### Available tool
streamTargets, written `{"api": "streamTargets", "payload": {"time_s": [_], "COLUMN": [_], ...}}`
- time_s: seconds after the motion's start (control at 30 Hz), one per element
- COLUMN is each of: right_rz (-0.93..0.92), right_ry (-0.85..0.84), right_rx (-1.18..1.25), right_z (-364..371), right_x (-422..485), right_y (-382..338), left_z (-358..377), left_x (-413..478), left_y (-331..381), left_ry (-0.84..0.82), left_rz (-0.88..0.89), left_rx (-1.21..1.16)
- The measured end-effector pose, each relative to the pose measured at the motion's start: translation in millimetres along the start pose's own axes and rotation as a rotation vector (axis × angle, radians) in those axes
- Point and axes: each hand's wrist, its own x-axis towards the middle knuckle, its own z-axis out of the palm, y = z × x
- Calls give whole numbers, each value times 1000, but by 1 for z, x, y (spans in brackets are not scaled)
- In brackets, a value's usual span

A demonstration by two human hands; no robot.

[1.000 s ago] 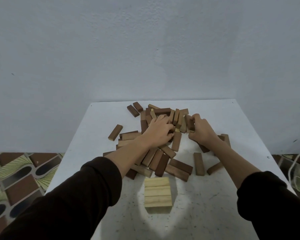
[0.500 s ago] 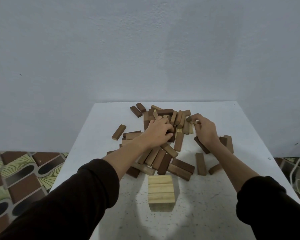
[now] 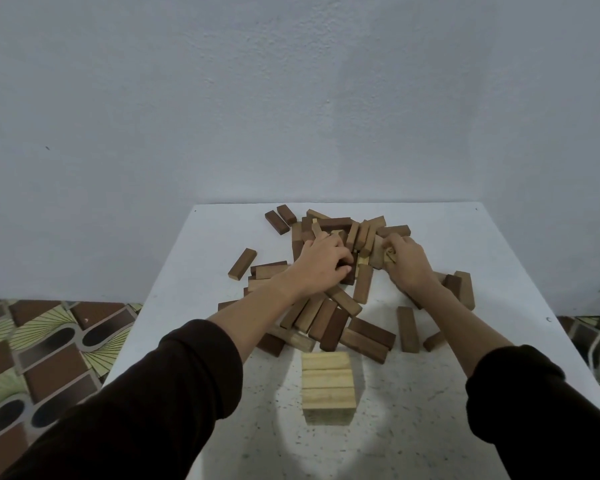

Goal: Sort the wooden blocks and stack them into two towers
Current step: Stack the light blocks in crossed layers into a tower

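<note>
Both hands are deep in the pile of wooden blocks (image 3: 340, 306), which sprawls across the middle and far part of the white worktop (image 3: 430, 427). Most of the blocks are mid or dark brown, lying flat or leaning on one another at all angles.

The left hand (image 3: 321, 263) lies palm down on the heap. Its fingers are curled over a dark block (image 3: 350, 277), but from here I cannot tell whether they actually grip it. The right hand (image 3: 409, 265) is just beside it on the right side of the pile, fingers bent around a pale block (image 3: 390, 252) that peeks out between them. The two hands are close but not touching.

Nearer to the person, apart from the heap, stands a pale stack (image 3: 328, 384). Its top layer is three light blocks set side by side, squared up neatly. A lone block (image 3: 242, 264) lies off to the left of the pile, and two dark ones sit at its far left corner.

Dark sleeves (image 3: 174, 393) are pushed up the forearms. A patterned floor (image 3: 32, 358) shows to the left of the worktop, below a plain wall (image 3: 291, 98).
</note>
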Motion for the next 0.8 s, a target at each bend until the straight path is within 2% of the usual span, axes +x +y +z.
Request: {"api": "streamTargets", "payload": {"time_s": [0.13, 0.27, 0.43, 0.53, 0.63, 0.8], "right_rz": [105, 230, 253, 191, 97, -91], "right_ry": [95, 105, 132, 176, 167, 79], "right_rx": [95, 276, 338, 406, 469, 442], "right_z": [1, -5, -15, -26, -38, -48], "right_x": [-2, -10, -20, -27, -33, -46], "right_y": [-4, -11, -22, -37, -59, -100], "left_z": [-2, -5, -11, -19, -30, -47], "left_x": [-1, -2, -7, -11, -12, -20], "left_y": [0, 1, 10, 17, 24, 31], "left_ry": [3, 9, 64, 115, 99, 171], "left_rz": [4, 3, -12, -134, -274, -358], "left_rx": [-14, -67, -238, -451, -704, -1171]}}
